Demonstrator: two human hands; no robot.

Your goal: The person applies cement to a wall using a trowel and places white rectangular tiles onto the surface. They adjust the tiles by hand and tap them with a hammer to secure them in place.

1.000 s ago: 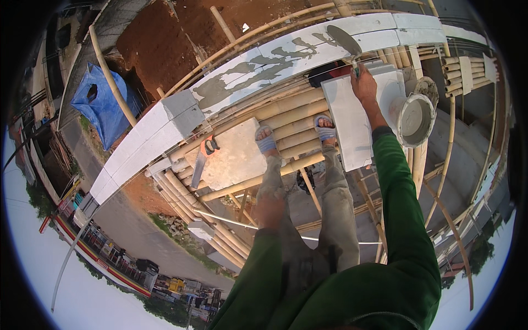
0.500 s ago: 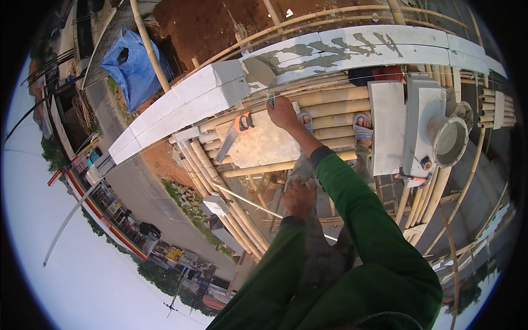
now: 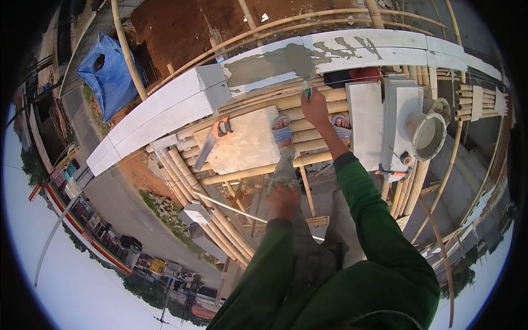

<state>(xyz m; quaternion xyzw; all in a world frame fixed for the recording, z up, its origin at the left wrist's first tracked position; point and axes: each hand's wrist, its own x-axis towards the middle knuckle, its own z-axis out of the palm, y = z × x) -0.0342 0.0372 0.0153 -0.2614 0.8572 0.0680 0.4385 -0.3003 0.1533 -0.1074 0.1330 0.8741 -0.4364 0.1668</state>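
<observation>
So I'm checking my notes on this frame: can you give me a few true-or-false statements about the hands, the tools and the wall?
1. The right hand holds a trowel over the white block wall. True.
2. The left hand holds the saw. False: it rests on the knee; the saw lies on a board.
3. Grey mortar lies on the wall top. True.
4. The bucket stands on the wall. False: it sits on the scaffold, at the right.
</observation>
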